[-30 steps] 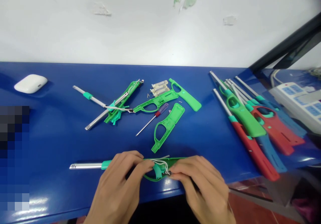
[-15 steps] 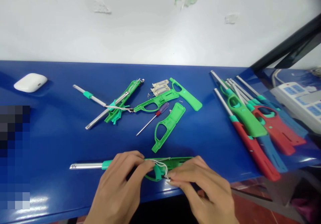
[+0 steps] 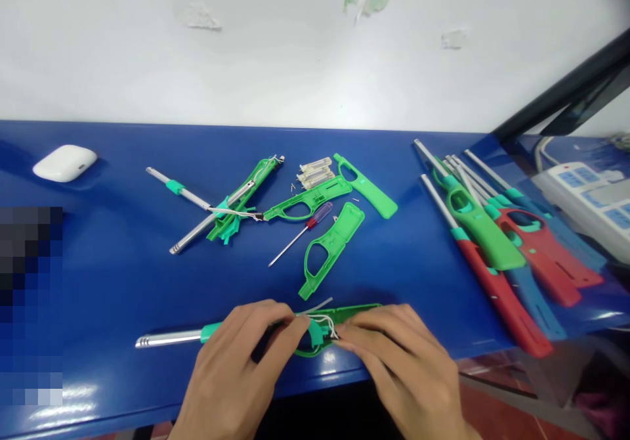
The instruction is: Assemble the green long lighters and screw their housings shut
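Observation:
Near the table's front edge lies an opened long-nosed lighter (image 3: 361,311), its metal barrel (image 3: 170,339) pointing left. My left hand (image 3: 241,354) is closed around the middle of it, thumb and fingers by the teal trigger (image 3: 316,335). White wires (image 3: 329,322) loop out of the green handle shell between my hands. The fingertips of my right hand (image 3: 406,354) pinch the ends of these wires over the shell; any small part there is hidden. A thin clear tube (image 3: 319,305) sticks up behind the trigger.
Beyond my hands lie a screwdriver (image 3: 301,233), loose green handle halves (image 3: 335,246), clear fuel tanks (image 3: 315,173) and dismantled lighters (image 3: 236,203). Whole lighters (image 3: 492,230) are piled at right, by a white power strip (image 3: 585,197). A white case (image 3: 65,163) sits far left.
My right fingertips have moved slightly up with the wire ends, from the shell's near edge to over the shell. The thin tube now sticks up at a steeper angle.

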### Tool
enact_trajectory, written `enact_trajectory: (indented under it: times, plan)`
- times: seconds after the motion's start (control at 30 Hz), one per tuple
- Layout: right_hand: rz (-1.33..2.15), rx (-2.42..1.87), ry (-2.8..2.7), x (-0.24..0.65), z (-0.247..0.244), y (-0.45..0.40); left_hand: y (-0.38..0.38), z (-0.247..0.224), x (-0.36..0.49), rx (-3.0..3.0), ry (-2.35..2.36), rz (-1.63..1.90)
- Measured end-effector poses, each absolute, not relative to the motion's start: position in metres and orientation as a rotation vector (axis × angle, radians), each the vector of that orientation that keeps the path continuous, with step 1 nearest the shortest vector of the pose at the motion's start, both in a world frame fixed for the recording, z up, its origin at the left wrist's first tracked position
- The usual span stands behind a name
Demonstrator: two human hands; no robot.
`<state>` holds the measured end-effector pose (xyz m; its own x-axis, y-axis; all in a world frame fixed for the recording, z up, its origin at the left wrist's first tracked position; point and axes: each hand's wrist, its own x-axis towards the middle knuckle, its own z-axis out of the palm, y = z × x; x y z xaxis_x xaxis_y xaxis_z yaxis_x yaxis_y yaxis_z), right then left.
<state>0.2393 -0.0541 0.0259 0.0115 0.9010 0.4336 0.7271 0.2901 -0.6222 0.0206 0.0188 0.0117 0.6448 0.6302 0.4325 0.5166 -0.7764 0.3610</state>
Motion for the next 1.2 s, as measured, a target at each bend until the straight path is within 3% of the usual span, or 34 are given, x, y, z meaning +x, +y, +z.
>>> enact_trajectory:
  times: [0.27, 0.57, 1.03, 1.2]
  plan:
    - [0.228, -1.492, -1.758, 0.238, 0.026, -0.053, 0.022, 0.02, 0.029, 2.731, 1.003, 0.846]
    - [0.045, -1.578, -2.011, 0.24, 0.036, -0.056, -0.003, 0.009, 0.021, 2.736, 1.063, 0.56]
    - [0.345, -1.444, -2.182, 0.254, 0.041, -0.029, 0.009, 0.017, 0.029, 2.668, 0.968, 0.848]
    - [0.293, -1.41, -2.187, 0.255, 0.043, -0.03, 0.004, 0.014, 0.031, 2.579, 1.022, 0.924]
